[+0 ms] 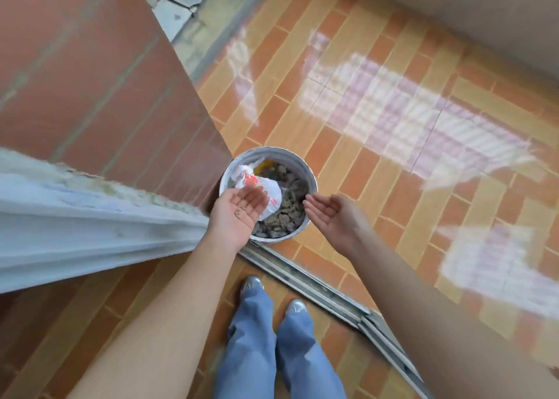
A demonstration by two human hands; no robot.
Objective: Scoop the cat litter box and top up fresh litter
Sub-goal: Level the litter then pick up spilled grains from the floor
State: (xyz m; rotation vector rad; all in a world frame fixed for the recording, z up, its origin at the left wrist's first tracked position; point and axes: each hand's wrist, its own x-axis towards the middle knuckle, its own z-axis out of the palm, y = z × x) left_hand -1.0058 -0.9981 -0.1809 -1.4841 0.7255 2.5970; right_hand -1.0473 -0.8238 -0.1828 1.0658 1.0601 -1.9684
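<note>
1. At the left edge of the floor [363, 162] a red brick wall [106, 81] comes to a corner. The bucket stands right at that corner, just past the metal door track [302, 273].
2. Our left hand [239, 214] is over the near left side of the bucket. The palm faces up, the fingers are loose, and it holds nothing. A few tiny bits sit on the palm. We cannot tell what they are.
3. A white plastic bag [267, 191] with red print lies crumpled in the left half of the bucket. We think it is thin, soft and very light. It could slip, so we would pinch a bunched part.
4. The bucket [273, 151] is round and white and looks stiff. We see no handle. We think it is a bit heavy now, so both hands should take the rim, one on each side.
5. The grey litter clumps [286, 214] fill the right half and the bottom of the bucket. We think they are crumbly and would break if squeezed.
6. Our right hand [331, 214] is at the bucket's right rim. It is open too, with the palm turned up and inward, and it holds nothing.
7. We cannot see the litter box or any fresh litter.
</note>
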